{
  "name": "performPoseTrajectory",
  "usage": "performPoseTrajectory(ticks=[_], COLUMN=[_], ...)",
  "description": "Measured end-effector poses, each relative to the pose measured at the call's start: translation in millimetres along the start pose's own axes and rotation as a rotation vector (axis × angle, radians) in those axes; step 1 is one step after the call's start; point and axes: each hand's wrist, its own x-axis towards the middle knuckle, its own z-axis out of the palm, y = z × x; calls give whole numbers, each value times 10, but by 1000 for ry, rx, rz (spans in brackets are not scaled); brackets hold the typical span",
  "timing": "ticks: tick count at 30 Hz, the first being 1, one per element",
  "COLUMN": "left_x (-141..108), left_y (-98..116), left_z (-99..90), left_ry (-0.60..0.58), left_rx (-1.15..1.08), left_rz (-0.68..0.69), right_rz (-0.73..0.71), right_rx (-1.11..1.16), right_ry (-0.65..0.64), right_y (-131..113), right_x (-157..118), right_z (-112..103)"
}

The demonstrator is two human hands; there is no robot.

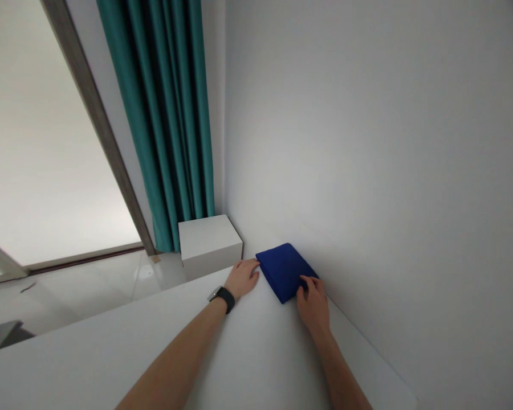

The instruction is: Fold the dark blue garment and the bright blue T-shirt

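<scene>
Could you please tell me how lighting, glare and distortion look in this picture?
Head view: the pale panel is brightest; the glossy floor carries soft reflections; a faint shadow lies beside the left forearm on the white tabletop; the folded blue cloth shows little texture; the brown frame slants, perhaps wide-angle distortion.

The person's left hand (241,278) and right hand (313,303) are bare, as are both forearms (177,356) up to where the view cuts them off, and the arms look slender, narrowing smoothly towards the wrists. Around the left wrist sits a black watch (222,297) with a broad, smooth, plain-looking band (228,300) and a small case (215,293) that catches a pale grey gleam, its display too small to read. The fingers look slim, their nails too small to make out.
</scene>
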Motion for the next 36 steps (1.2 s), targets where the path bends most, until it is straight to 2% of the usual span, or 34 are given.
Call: performPoseTrajectory(ticks=[5,13,21,26,30,33,36], left_x=[69,59,-5,-26,5,55,81], left_y=[-74,-54,-20,61,71,13,-73], left_z=[-2,15,-3,-27,-46,-31,-16], left_ry=[18,-30,17,-40,-63,-51,11], left_rx=[-1,14,16,89,23,-24,-51], left_rz=[-76,-72,-122,-74,-105,-146,-206], right_rz=[41,97,190,138,134,88,42], right_rx=[102,134,176,187,172,143,89], right_ry=[-21,57,133,98,114,125,144], right_y=[78,347,334,380,396,357,293], right_x=[51,173,176,170,171,154,124], right_z=[-29,-49,-83,7,28,5,-15])
